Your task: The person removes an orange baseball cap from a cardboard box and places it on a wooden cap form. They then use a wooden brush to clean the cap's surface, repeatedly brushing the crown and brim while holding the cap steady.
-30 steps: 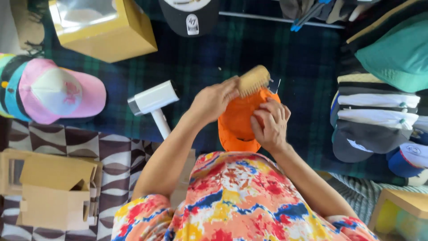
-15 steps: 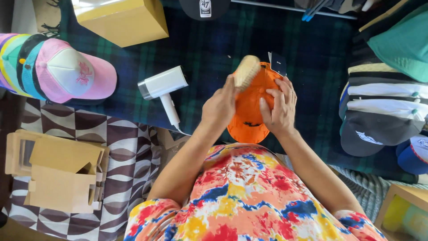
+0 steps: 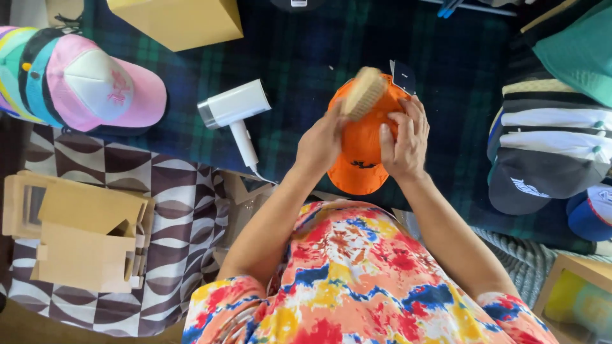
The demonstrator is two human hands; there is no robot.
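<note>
My right hand grips an orange cap from its right side, fingers spread over the crown. A small black tag sticks up from the cap's top. My left hand holds a wooden bristle brush and presses it against the upper left of the cap's crown. Both hands hover over a dark green plaid cloth, above my lap in a bright floral shirt.
A white hair dryer lies left of the cap. A stack of caps, pink on top, sits far left, and another cap stack at the right. A yellow box is at the back, folded cardboard boxes lower left.
The brush has shifted and tilted on the cap's crown, from lying across the top to angled at its upper left. The cap stays in my right hand. The view has drifted.
</note>
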